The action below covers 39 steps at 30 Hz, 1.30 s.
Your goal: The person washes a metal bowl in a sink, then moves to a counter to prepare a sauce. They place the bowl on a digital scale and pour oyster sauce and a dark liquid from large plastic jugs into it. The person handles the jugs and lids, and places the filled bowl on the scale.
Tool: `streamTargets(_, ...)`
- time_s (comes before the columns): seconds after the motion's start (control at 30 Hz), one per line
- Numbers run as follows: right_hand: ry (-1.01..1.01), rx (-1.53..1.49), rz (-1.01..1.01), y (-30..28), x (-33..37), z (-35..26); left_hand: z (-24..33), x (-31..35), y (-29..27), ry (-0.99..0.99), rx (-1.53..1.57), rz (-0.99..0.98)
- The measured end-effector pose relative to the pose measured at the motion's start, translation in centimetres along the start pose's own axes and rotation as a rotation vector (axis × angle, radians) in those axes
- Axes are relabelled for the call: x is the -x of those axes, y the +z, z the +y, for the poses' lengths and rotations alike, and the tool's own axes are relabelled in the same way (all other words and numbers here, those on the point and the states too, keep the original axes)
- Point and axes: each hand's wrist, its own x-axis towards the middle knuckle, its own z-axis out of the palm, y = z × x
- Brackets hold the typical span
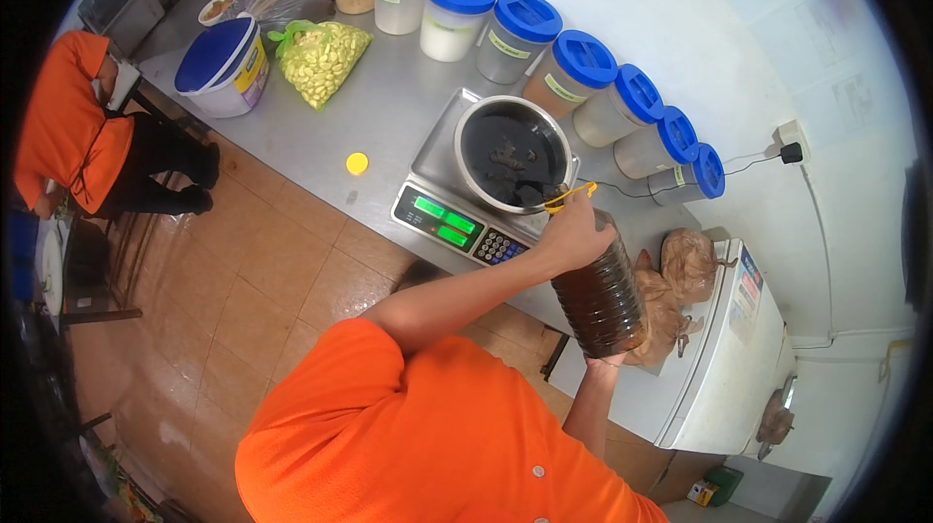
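A large ribbed plastic jug (601, 304) of dark brown liquid lies tilted in both my hands, its neck end toward the metal bowl (465, 169). Near the neck, my left hand (575, 233) is closed on the jug's yellow handle (573, 195). My right hand (608, 364) grips the jug's base from below, mostly hidden behind it. Dark liquid (501, 134) with darker lumps or reflections fills much of the bowl. It stands on the metal pan of a digital scale (449, 228) with lit green displays. The jug's mouth is hidden by my left hand. A round yellow cap (357, 164) lies on the steel table (321, 158).
Several blue-lidded containers (525, 32) line the wall behind the scale. A bag of pale green pieces (321, 61) and a blue-lidded bucket (225, 71) stand left. Brown bags (661, 314) lie by a white freezer (719, 358) at right. Another person (73, 124) stands far left.
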Motion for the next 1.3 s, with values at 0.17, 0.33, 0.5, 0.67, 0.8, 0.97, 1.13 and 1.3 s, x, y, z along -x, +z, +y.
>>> streamTargets(0.17,0.011,-0.005,0.026,-0.3,0.1,0.2,0.6,0.0,-0.6,-0.009,-0.018,-0.089)
streamTargets(0.33,0.008,0.011,0.073,0.0,0.0,0.4,0.7,0.0,-0.6,0.006,-0.03,-0.082)
streamTargets(0.5,0.024,-0.024,0.068,0.1,0.1,0.3,0.9,0.0,-0.8,-0.012,-0.017,-0.093)
streamTargets(0.67,0.027,-0.03,0.052,-0.2,0.0,0.1,0.7,0.0,-0.9,-0.009,-0.013,-0.089)
streamTargets(0.8,0.008,-0.012,0.044,-0.3,-0.1,0.3,0.6,-0.1,-0.8,-0.003,-0.027,-0.083)
streamTargets(0.97,0.014,-0.022,0.034,0.7,0.3,0.4,0.6,-0.2,-1.0,-0.005,-0.038,-0.082)
streamTargets(1.13,0.026,-0.038,0.03,1.0,0.5,0.7,0.7,-0.2,-1.2,-0.022,-0.029,-0.083)
streamTargets(1.3,0.038,-0.022,0.046,0.8,0.2,1.0,0.3,-0.4,-1.2,0.011,-0.054,-0.045)
